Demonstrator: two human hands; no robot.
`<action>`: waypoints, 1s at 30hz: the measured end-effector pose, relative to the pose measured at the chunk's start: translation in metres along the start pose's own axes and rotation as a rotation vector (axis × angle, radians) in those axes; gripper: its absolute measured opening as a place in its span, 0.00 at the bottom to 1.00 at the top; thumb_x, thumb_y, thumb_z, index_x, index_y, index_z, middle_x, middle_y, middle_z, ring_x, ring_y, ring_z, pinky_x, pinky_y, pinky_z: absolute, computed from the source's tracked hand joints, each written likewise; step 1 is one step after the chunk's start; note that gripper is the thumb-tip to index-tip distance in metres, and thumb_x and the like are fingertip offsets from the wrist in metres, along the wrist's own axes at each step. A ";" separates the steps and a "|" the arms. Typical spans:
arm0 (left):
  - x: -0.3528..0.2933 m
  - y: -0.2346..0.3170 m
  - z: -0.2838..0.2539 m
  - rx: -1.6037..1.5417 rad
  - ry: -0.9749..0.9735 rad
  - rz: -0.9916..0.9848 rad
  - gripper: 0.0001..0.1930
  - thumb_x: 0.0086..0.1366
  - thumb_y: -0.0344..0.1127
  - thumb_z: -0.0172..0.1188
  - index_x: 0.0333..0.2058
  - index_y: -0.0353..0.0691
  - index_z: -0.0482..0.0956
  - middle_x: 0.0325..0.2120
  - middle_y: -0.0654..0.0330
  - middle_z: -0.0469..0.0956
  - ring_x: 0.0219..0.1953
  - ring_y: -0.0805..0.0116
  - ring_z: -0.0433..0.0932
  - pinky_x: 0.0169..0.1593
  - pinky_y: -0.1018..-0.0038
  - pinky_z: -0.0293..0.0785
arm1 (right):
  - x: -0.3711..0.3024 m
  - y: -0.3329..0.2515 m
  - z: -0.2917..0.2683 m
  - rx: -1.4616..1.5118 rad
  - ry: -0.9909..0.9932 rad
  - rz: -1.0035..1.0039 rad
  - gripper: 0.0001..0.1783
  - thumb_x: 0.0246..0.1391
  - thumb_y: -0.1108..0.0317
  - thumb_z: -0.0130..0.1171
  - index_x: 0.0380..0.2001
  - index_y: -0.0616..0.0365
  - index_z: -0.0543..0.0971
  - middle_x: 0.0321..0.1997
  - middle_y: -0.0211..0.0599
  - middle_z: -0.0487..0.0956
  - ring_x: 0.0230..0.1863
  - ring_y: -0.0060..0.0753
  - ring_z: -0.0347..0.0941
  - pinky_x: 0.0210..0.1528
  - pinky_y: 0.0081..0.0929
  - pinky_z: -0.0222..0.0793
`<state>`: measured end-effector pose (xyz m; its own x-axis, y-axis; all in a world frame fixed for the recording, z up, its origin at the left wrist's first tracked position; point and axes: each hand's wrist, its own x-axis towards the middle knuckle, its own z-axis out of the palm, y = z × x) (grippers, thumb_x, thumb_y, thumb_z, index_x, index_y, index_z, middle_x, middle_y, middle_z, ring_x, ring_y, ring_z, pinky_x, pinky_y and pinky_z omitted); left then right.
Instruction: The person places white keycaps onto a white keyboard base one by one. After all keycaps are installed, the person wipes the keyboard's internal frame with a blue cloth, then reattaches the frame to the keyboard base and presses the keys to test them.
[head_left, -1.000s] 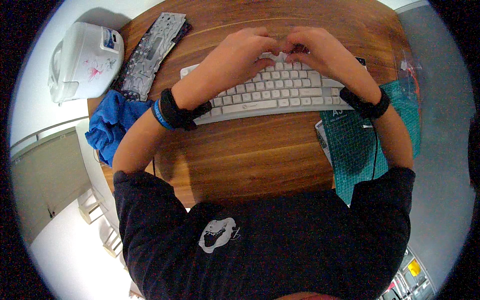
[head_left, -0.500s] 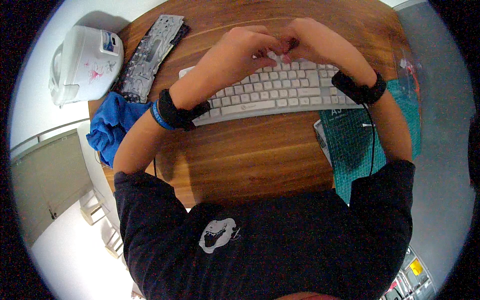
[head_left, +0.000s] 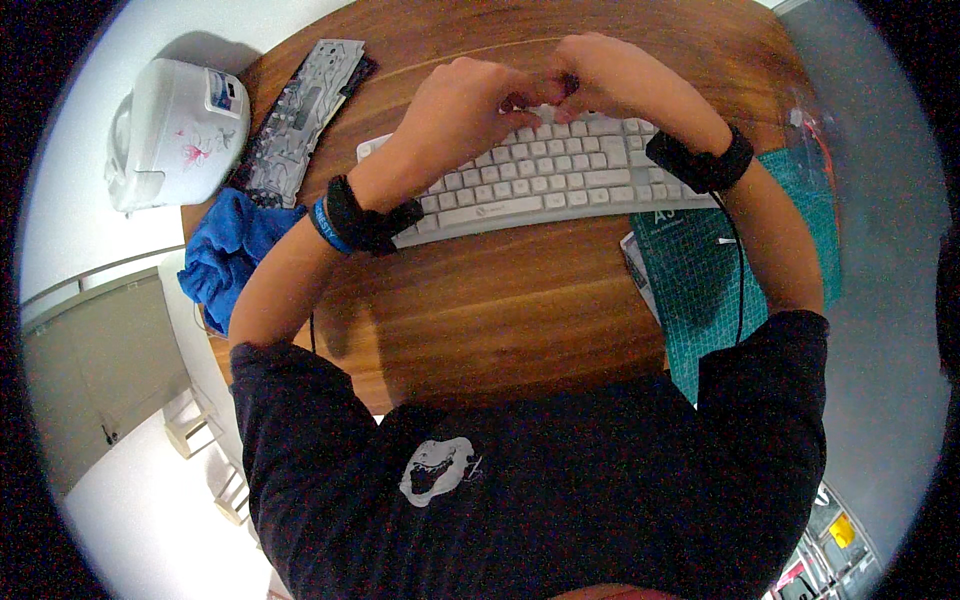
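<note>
A white keyboard (head_left: 560, 172) with pale keycaps lies across the middle of the wooden table. Over its far edge, my left hand (head_left: 468, 100) and my right hand (head_left: 612, 76) meet with fingers bent and fingertips almost touching. Both are closed in a pinch. A small whitish bit shows between the fingertips, but the fingers cover too much to tell whether it is a loose piece or part of the keyboard. Each wrist wears a black strap; a blue wristband (head_left: 328, 226) sits beside the left one.
At the far left a grey-and-black keyboard part (head_left: 303, 118) lies near a white rice cooker (head_left: 180, 130). A blue cloth (head_left: 237, 245) bunches at the table's left edge. A green cutting mat (head_left: 690, 300) covers the right side, with a thin pale-edged object (head_left: 637, 270) beside it.
Both hands stay together over the keyboard's far edge, with slight finger movement. My forearms have shifted a little to the left. The keyboard appears to lie in the same place.
</note>
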<state>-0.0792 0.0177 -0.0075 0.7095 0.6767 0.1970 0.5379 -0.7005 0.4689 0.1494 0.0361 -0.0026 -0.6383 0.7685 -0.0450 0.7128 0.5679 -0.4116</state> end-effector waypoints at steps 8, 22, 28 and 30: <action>-0.006 0.006 0.001 0.188 0.038 0.029 0.07 0.60 0.42 0.69 0.37 0.54 0.89 0.27 0.56 0.85 0.33 0.50 0.84 0.36 0.56 0.81 | -0.005 -0.006 -0.003 0.031 -0.026 0.038 0.15 0.41 0.64 0.77 0.28 0.60 0.84 0.28 0.44 0.84 0.33 0.48 0.82 0.36 0.43 0.75; -0.009 0.002 0.002 0.175 -0.004 0.082 0.06 0.59 0.37 0.65 0.32 0.44 0.87 0.26 0.51 0.83 0.31 0.45 0.83 0.37 0.53 0.81 | -0.012 -0.012 -0.003 -0.032 0.014 0.087 0.14 0.45 0.62 0.76 0.31 0.58 0.86 0.30 0.43 0.85 0.36 0.49 0.83 0.39 0.42 0.77; 0.000 0.001 -0.004 0.366 -0.131 0.148 0.05 0.62 0.36 0.64 0.34 0.47 0.88 0.27 0.51 0.85 0.32 0.48 0.85 0.35 0.54 0.82 | -0.006 -0.013 -0.006 -0.070 -0.017 0.066 0.13 0.43 0.63 0.76 0.30 0.58 0.86 0.29 0.43 0.85 0.34 0.48 0.83 0.38 0.43 0.77; 0.001 0.003 -0.004 0.455 -0.180 0.204 0.05 0.63 0.34 0.63 0.35 0.46 0.87 0.26 0.51 0.84 0.32 0.48 0.86 0.34 0.54 0.83 | -0.004 -0.011 -0.006 -0.067 -0.001 0.052 0.13 0.41 0.64 0.77 0.30 0.58 0.86 0.28 0.43 0.85 0.34 0.48 0.83 0.37 0.43 0.78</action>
<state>-0.0789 0.0173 -0.0029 0.8659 0.4944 0.0758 0.4953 -0.8687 0.0078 0.1460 0.0284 0.0072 -0.6004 0.7970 -0.0654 0.7627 0.5462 -0.3465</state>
